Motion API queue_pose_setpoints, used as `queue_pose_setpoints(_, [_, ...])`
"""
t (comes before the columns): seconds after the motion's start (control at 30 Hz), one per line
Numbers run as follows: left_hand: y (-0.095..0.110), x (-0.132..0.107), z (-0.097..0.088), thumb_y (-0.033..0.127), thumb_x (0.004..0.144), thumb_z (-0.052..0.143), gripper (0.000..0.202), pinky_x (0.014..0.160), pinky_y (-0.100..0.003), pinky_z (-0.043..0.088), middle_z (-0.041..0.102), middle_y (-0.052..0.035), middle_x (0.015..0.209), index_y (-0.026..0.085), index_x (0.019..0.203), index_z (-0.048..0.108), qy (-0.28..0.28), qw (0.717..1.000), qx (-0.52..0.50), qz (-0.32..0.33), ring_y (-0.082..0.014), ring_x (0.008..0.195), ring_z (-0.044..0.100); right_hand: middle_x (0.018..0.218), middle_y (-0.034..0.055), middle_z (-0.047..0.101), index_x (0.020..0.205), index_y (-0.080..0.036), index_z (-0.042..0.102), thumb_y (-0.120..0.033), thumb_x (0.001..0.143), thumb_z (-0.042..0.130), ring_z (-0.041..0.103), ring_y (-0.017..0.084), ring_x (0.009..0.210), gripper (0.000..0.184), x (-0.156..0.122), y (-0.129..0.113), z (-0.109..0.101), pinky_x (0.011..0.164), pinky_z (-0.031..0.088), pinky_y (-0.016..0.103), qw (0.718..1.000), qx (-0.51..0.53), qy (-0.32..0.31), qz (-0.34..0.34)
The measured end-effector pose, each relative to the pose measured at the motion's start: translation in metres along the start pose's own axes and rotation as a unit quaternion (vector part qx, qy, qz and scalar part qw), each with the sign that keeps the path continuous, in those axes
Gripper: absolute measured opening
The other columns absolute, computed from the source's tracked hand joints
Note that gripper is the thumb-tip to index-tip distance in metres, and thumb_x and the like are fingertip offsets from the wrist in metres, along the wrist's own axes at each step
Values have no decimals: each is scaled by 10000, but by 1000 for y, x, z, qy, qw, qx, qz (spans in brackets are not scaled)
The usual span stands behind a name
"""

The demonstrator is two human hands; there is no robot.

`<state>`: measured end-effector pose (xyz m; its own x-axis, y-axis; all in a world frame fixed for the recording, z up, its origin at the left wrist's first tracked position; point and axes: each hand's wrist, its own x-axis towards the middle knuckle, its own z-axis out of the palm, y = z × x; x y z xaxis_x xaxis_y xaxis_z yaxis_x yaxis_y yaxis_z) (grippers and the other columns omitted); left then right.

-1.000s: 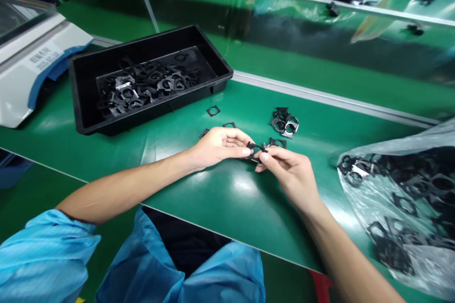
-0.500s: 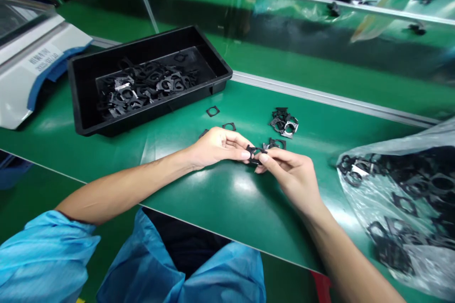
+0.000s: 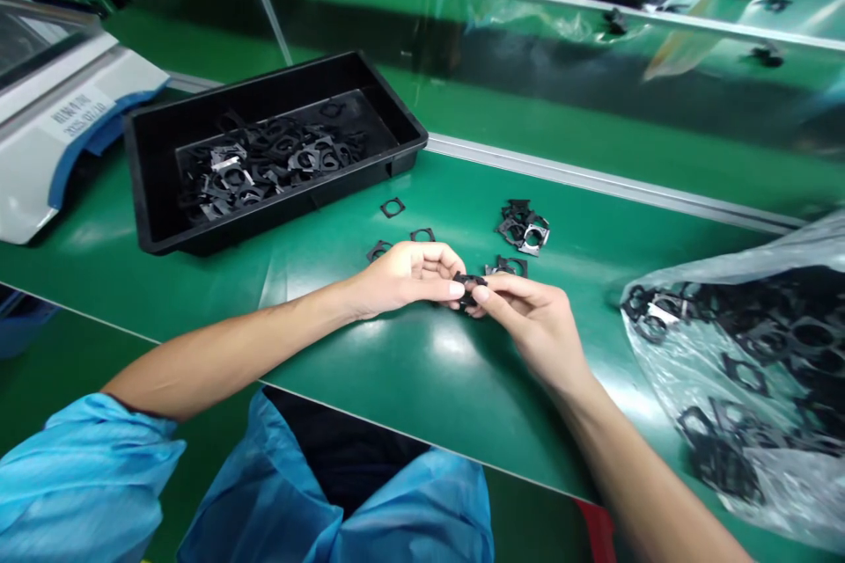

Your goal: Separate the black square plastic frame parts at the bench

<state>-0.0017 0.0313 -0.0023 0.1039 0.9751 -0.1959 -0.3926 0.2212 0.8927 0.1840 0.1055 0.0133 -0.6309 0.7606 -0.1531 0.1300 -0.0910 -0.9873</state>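
Between my two hands is a small black plastic frame (image 3: 470, 281) with a round opening, held just above the green worktop. My left hand (image 3: 413, 275) pinches its left side between thumb and fingers. On its right side, my right hand (image 3: 528, 308) grips it with thumb and forefinger. My fingers cover part of the frame. Loose flat frames lie close by: a square one (image 3: 392, 208) beyond my left hand, another (image 3: 422, 235) nearer to it, and one (image 3: 378, 250) partly behind that hand. A few more frames (image 3: 511, 266) lie just behind my right hand.
A black tray (image 3: 277, 211) of similar frames stands at the back left, beside a white-and-blue machine (image 3: 79, 123). A small pile of frames (image 3: 525, 227) sits beyond my right hand. At the right, a clear plastic bag (image 3: 687, 361) holds many more. A metal rail (image 3: 594, 179) runs behind.
The frame has tilted slightly between my fingers, and its opening shows less. Both hands stay nearly in place. The whole view has shifted a little.
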Motion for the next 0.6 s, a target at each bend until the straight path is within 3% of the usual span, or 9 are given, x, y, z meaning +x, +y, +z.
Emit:
queue_pose_setpoints(0.17, [0, -2, 1, 319, 694, 882, 320, 679, -230, 498, 670, -2, 712, 132, 796, 642, 29, 997, 76, 12, -99, 659, 632, 645, 33, 716, 668, -209, 779, -566, 683, 877, 662, 169, 604, 371, -2, -2, 2, 649, 602, 314, 1000, -24, -7, -9])
queue_pose_setpoints(0.33, [1, -3, 0, 261, 691, 820, 232, 622, -220, 434, 605, 30, 665, 143, 753, 630, 27, 987, 159, 18, -87, 623, 562, 663, 38, 724, 632, -216, 782, -462, 759, 844, 659, 178, 658, 285, -4, -3, 3, 675, 590, 314, 999, -38, -8, -14])
queue_pose_setpoints(0.6, [2, -1, -1, 237, 699, 842, 249, 679, -219, 474, 656, 18, 711, 141, 782, 627, 26, 996, 79, 19, -85, 662, 617, 739, 37, 738, 692, -210, 801, -490, 658, 909, 655, 157, 662, 302, 0, 4, 0, 659, 591, 305, 1000, 20, 4, 8])
